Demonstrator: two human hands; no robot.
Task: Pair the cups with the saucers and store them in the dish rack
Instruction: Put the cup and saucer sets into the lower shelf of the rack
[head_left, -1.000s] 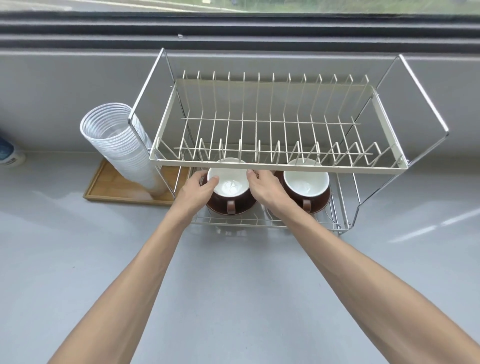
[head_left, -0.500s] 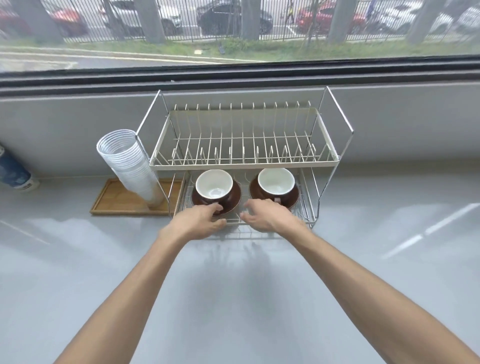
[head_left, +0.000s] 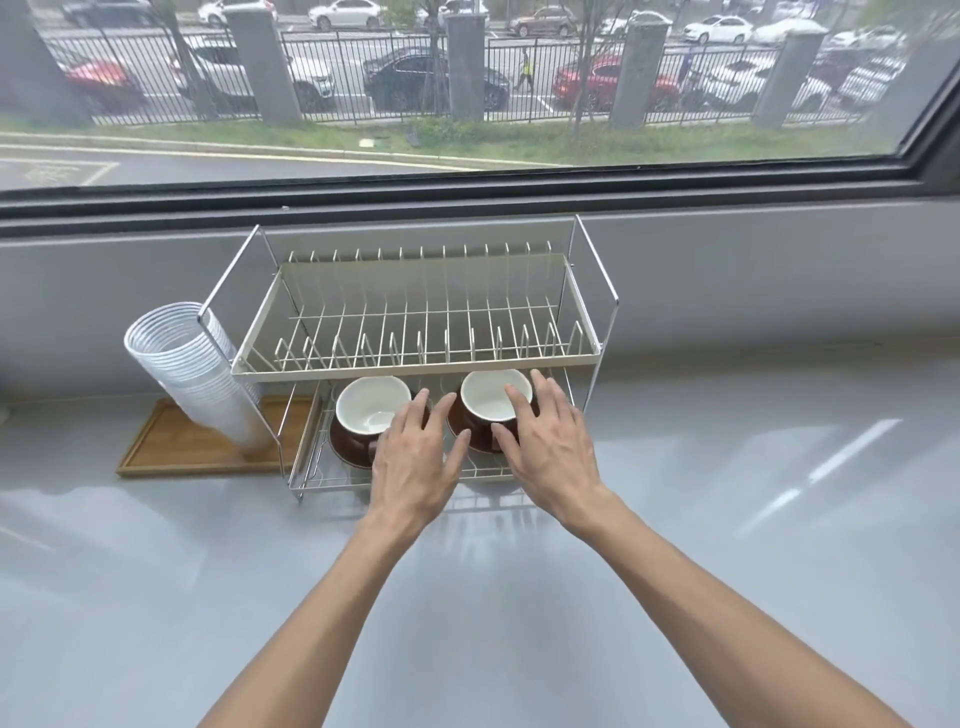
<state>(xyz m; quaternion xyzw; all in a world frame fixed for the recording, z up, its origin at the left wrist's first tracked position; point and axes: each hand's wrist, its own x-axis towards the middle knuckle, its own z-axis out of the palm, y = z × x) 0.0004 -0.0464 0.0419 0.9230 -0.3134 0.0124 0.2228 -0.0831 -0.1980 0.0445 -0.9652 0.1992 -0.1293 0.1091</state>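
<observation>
Both cups (head_left: 371, 410) sit on saucers (head_left: 349, 446) in the rack (head_left: 415, 364) at 12 o'clock, so the left hand (head_left: 415, 462) and right hand (head_left: 550, 447) hover with flat, empty fingers.

two brown ceramic cups with white insides, left cup (head_left: 371, 410) and right cup (head_left: 493, 397). two brown round saucers, one under each: left saucer (head_left: 347, 451), right saucer (head_left: 480, 441). one two-tier metal wire dish rack (head_left: 415, 358). one stack of clear plastic cups (head_left: 197, 374), number in it too dense to count. one flat wooden tray (head_left: 171, 447). two bare hands: left hand (head_left: 415, 462), right hand (head_left: 550, 452).
</observation>
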